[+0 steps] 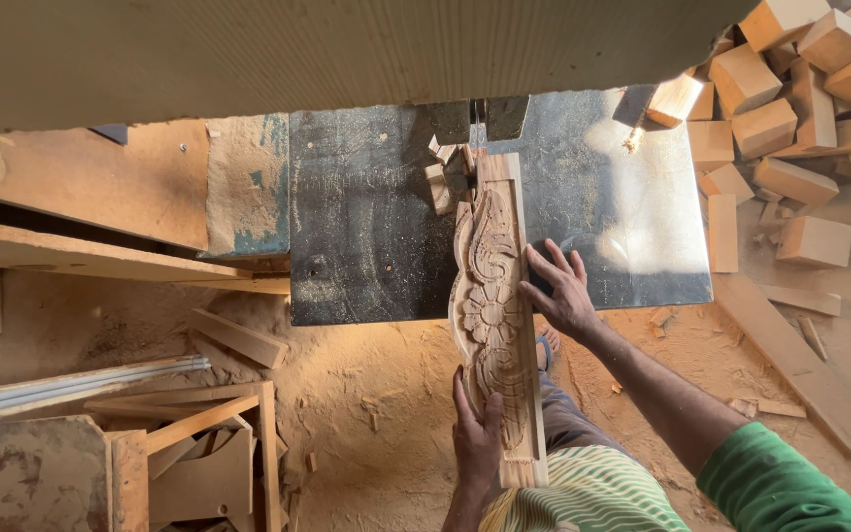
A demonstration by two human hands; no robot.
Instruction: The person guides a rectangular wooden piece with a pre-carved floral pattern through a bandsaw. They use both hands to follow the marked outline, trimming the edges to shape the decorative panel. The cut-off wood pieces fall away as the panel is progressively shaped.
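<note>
A long carved wooden plank (496, 296) with a flower and leaf relief lies lengthwise on the dark metal saw table (366, 227), its far end at the blade slot. My left hand (477, 438) grips the plank's near end from the left side. My right hand (560, 293) presses flat against the plank's right edge near the middle, fingers spread. Small offcuts (442, 169) lie on the table just left of the plank's far end.
A pile of wooden blocks (800, 89) sits at the upper right. A long board (800, 360) lies on the sawdust floor to the right. Wooden frames and scrap (209, 443) stand at lower left. The machine's upper housing (297, 49) overhangs the table.
</note>
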